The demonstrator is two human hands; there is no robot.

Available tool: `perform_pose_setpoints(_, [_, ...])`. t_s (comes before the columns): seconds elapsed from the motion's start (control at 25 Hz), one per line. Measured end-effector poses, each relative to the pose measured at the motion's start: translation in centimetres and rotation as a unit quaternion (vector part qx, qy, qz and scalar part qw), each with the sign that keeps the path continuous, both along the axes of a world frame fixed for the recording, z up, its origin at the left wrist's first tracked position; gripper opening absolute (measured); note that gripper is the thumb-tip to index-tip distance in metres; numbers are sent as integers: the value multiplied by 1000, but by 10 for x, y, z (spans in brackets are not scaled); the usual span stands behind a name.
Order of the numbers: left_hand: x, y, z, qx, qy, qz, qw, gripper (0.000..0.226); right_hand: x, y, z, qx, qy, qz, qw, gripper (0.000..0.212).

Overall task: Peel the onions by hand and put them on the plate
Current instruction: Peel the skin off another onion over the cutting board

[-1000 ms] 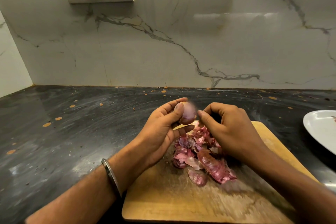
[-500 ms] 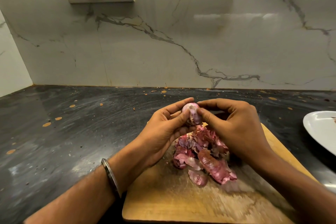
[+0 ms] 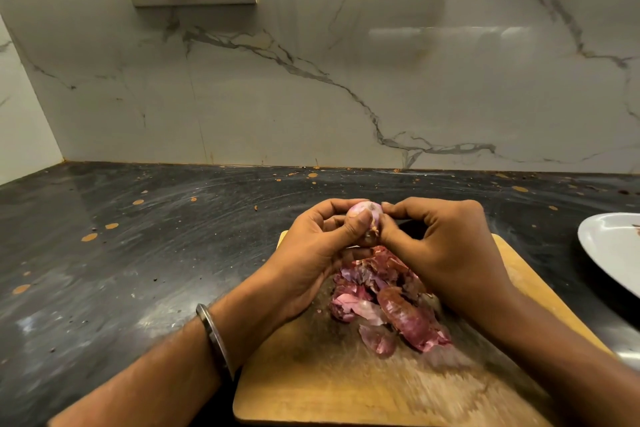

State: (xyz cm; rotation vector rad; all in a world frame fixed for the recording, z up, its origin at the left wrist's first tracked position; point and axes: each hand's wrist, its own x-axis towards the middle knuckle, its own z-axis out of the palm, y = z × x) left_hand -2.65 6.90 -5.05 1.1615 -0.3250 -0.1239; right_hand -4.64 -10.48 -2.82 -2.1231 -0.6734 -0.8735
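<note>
light: dim, warm indoor | glare: pale streak on the marble wall (image 3: 450,35) — soft sheen on the dark counter (image 3: 104,253) | blur: cutting board (image 3: 346,388) near edge smeared | distortion: wide-angle bowing at edges

A second ago my right hand (image 3: 446,253) was just apart from the onion (image 3: 365,215), thumb pointing at it; now its fingertips pinch the onion's right side. My left hand (image 3: 311,253) has closed its grip, thumb drawn across the front. The onion has turned, showing a brownish end on top.
</note>
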Motion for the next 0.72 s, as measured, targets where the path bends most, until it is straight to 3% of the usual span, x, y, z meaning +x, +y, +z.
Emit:
perform_pose_setpoints(0.28, [-1,-2,-1,0,6,-11,1000,34,0,1,-1,-47,-14,-46,998,10])
perform_pose_setpoints(0.56, [-1,-1,0,-11,16,-20,1000,39,6,-3,-3,62,52,-38,996,6])
perform_pose_setpoints(0.72, [0,0,1,-18,25,-5,1000,40,5,1,-4,75,102,3,992,23])
